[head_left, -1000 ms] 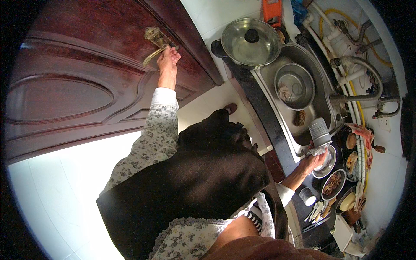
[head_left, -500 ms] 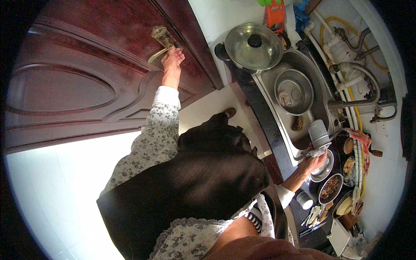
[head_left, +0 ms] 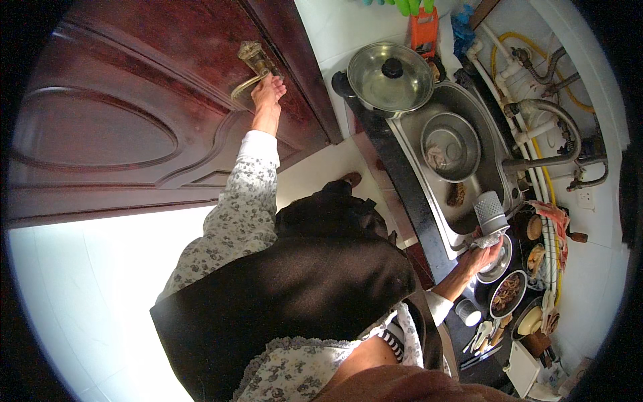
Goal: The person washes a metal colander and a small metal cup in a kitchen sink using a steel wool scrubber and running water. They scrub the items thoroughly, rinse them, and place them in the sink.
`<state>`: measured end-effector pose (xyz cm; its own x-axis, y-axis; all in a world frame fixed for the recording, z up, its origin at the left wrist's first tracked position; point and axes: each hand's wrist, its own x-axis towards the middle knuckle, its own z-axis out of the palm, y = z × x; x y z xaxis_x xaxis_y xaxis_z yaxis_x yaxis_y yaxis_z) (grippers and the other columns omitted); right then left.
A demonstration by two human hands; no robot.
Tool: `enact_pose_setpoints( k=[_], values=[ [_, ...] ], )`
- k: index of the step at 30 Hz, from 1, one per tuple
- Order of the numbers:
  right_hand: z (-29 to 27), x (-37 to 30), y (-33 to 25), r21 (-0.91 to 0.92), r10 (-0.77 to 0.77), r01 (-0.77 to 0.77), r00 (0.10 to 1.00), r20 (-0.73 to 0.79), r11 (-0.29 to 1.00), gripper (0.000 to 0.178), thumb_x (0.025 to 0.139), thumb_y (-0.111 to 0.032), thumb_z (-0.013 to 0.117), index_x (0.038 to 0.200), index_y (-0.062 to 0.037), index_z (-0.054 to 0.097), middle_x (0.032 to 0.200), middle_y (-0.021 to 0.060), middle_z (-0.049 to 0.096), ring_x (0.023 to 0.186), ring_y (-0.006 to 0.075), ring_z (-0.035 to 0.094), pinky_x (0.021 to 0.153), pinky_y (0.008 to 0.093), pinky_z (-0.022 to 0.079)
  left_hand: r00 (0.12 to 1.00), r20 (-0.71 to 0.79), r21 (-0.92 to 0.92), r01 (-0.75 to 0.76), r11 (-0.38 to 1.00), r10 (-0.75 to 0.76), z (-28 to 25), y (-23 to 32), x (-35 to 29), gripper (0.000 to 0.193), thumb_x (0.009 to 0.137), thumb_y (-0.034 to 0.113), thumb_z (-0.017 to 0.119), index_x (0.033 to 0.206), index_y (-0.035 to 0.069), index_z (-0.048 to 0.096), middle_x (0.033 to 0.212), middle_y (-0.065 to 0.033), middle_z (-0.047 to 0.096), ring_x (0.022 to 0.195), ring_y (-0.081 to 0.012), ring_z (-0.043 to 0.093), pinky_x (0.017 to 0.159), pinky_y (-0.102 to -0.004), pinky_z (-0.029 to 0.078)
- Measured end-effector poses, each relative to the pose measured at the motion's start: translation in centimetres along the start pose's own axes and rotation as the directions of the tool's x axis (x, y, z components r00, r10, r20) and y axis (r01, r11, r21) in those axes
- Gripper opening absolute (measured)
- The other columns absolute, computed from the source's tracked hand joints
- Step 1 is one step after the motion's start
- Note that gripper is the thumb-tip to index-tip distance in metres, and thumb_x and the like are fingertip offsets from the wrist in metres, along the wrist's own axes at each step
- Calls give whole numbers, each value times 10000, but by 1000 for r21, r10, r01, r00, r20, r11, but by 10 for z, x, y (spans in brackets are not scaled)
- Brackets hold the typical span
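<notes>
My left hand (head_left: pixel 269 97) is closed on the brass door handle (head_left: pixel 249 86) of the dark red wooden door (head_left: pixel 94 127). The lever's curved end sticks out to the left of my fingers. Over the near end of the sink, my right hand (head_left: pixel 487 253) holds a grey cup (head_left: pixel 490 211) with a bumpy surface. A crumpled pale cloth (head_left: pixel 483 240) is bunched between my fingers and the cup. The undersides of these fingers are hidden.
A steel basin (head_left: pixel 450 167) and a brown scrubber (head_left: pixel 457 195) sit in the steel sink (head_left: pixel 429 191), beneath a bent tap (head_left: pixel 573 127). A glass-lidded pot (head_left: pixel 365 84) stands beyond. Nearer are another cup (head_left: pixel 468 312), a food bowl (head_left: pixel 507 293) and cutlery (head_left: pixel 483 335).
The view has shifted very slightly. Both hands keep the same hold, the left on the door handle and the right on the cup and cloth.
</notes>
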<state>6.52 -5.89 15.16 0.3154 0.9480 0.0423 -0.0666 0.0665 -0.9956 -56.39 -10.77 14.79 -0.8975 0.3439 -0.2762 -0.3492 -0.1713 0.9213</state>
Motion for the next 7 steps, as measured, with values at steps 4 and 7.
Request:
enact_pose_setpoints(
  k=[4, 7],
  values=[
    [-4, 2, 2, -10, 14, -14, 1000, -4, 1000, 455, 883, -238, 652, 1244, -21, 481, 1018, 112, 638, 809, 213, 645, 676, 285, 511, 1000, -6, -37, 20, 999, -20, 3, -2, -1, 298, 884, 310, 659, 866, 13, 636, 775, -77, 635, 659, -183, 610, 622, -330, 531],
    [-1, 0, -4, 43, 4, -5, 1000, 11, 999, 484, 872, -251, 665, 1253, -21, 475, 1019, 116, 643, 809, 216, 648, 677, 293, 513, 999, -22, -65, 36, 997, -38, 2, -6, 4, 309, 882, 319, 661, 878, 11, 634, 793, -83, 636, 682, -195, 612, 642, -342, 534]
  ],
)
